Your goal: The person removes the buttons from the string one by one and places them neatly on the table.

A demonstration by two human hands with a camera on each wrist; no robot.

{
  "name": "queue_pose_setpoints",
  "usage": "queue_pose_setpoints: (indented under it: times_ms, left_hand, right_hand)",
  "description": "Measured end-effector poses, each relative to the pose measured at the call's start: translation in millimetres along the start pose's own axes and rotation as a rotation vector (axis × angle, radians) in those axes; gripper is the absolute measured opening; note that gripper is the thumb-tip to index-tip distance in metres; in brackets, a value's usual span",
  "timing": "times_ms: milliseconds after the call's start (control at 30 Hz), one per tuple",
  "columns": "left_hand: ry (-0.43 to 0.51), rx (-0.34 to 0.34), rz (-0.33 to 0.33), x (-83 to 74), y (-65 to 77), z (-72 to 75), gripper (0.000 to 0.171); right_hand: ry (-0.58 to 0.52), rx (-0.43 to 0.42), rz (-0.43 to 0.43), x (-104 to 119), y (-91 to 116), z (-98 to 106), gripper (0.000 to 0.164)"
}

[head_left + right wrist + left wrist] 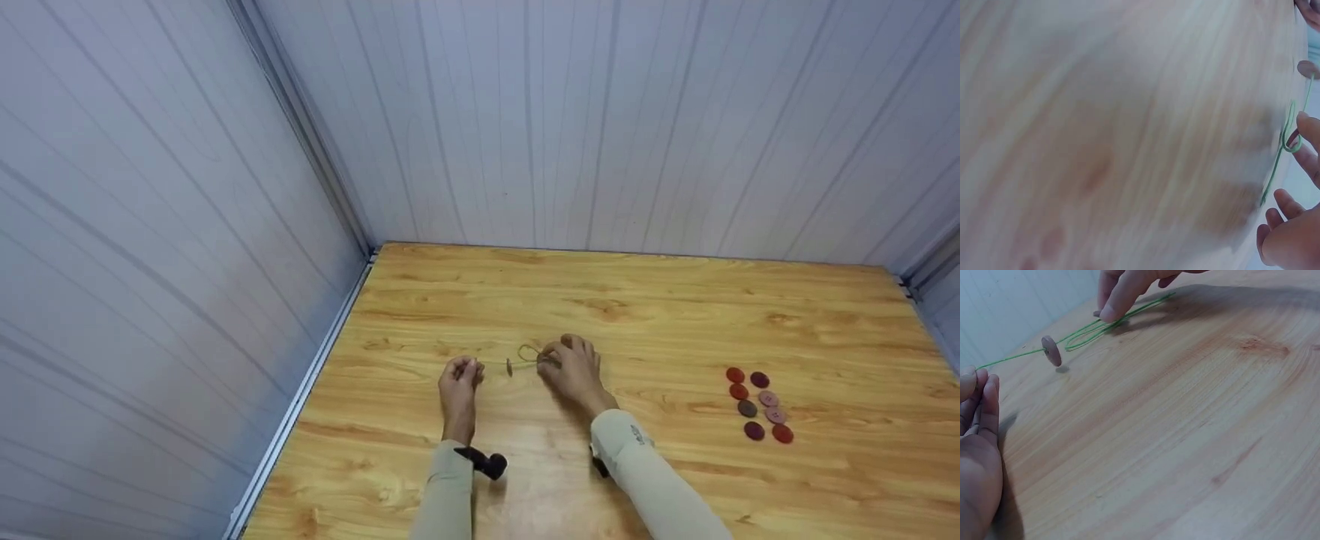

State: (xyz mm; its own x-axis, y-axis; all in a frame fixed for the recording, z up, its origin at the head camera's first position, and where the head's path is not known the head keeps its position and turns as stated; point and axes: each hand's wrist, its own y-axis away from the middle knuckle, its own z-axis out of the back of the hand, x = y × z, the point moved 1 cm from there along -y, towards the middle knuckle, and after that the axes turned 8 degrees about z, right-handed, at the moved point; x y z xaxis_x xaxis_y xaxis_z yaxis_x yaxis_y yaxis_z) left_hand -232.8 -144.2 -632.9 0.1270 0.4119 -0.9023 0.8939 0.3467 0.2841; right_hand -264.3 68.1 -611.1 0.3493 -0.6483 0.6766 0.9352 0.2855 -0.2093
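Observation:
A thin green string (pixel 1016 358) runs between the two hands, just above the wooden table. Its one end is pinched by the thumb and fingertips of my left hand (pixel 457 390). Partway along hangs a brownish button (pixel 1051 350), threaded on the string and tilted on edge, touching neither hand. My right hand (pixel 576 373) pinches a second button (pixel 1293 136) between thumb and finger, together with the string, which loops out beside the fingers. In the left wrist view most of that second button is hidden behind the right fingers.
To the right on the wooden table (pixel 675 315) lie several loose buttons in two rough columns, among them a red button (pixel 782 433), a pink button (pixel 768 398), a dark maroon button (pixel 754 430) and a grey-brown button (pixel 747 408). Pale panel walls (pixel 480 127) border the table.

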Motion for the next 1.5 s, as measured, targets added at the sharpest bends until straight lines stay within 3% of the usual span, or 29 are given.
queue_pose_setpoints:
  times_ms: [667,1000,1500]
  left_hand:
    - [0.013,0.016,-0.008,-1.9,-0.9,-0.8,0.017]
    - [0.0,0.023,-0.008,-1.1,-0.5,-0.8,0.017]
    - [0.009,0.016,-0.002,1.9,-0.4,0.7,0.02]
  right_hand:
    - [-0.047,-0.042,-0.078,-32,9,42,0.023]
    - [-0.028,-0.109,-0.083,-49,15,63,0.022]
    - [0.012,-0.136,-0.15,-73,24,87,0.031]
